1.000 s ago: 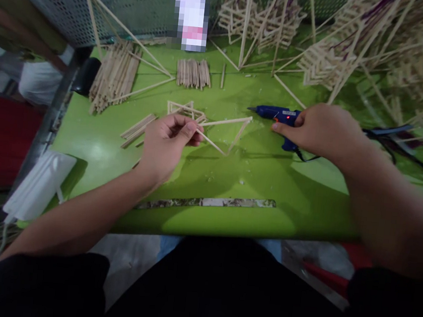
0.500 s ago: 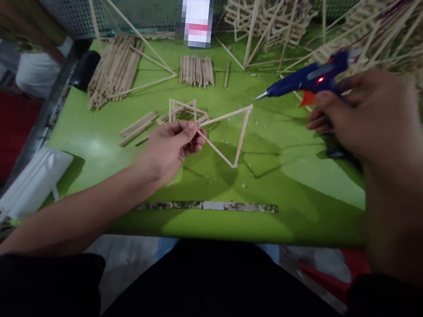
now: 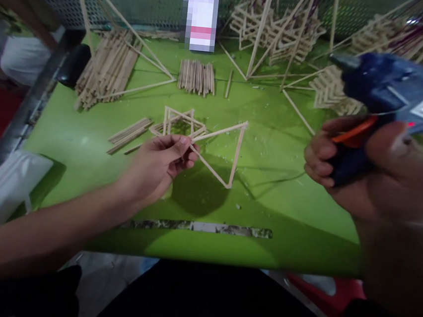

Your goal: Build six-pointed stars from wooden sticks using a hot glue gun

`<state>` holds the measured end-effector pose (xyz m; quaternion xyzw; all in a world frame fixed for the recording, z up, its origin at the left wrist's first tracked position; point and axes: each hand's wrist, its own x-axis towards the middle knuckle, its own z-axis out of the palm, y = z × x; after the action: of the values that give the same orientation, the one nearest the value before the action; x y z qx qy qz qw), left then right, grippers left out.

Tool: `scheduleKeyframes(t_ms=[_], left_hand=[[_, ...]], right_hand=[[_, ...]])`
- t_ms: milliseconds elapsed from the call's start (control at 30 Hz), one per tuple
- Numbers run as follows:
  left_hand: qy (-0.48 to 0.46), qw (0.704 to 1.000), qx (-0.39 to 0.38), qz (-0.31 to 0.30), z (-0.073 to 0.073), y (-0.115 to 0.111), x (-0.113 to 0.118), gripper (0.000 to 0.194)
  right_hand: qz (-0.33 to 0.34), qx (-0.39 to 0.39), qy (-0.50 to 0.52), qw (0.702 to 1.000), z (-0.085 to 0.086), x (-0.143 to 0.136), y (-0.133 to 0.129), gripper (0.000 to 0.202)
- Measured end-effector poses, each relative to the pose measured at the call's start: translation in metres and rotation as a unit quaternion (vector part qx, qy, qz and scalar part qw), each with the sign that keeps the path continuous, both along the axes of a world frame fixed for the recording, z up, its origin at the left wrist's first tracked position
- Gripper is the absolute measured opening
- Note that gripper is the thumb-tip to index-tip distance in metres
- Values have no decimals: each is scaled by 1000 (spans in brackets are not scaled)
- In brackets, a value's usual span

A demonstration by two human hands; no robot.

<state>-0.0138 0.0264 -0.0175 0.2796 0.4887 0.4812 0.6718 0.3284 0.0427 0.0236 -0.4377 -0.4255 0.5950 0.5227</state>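
The left hand (image 3: 150,172) pinches the triangle (image 3: 237,155) at one corner; the right hand (image 3: 391,188) grips the glue gun (image 3: 385,85). A soft, steady pinch should keep it straight.

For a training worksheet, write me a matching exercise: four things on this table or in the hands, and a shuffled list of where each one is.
Things
1. glue gun
2. stick triangle
3. row of short sticks
4. large stick pile

Places
A. beside the rounded black object
B. in the right hand
C. beside a lone short stick
D. pinched in the left hand

Pairs: 1-B, 2-D, 3-C, 4-A
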Motion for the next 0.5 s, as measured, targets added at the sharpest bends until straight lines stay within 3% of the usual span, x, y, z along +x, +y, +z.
scheduleKeyframes(t_ms=[233,333,500], left_hand=[[-8,1000,11,10,8,-5,5,15],[-7,1000,18,10,11,-6,5,16],[5,1000,10,8,12,-5,3,18]], right_hand=[[48,88,-46,994,-4,3,-5,25],[2,152,-114,982,-6,0,-5,22],[-55,290,-194,936,-16,0,-3,27]])
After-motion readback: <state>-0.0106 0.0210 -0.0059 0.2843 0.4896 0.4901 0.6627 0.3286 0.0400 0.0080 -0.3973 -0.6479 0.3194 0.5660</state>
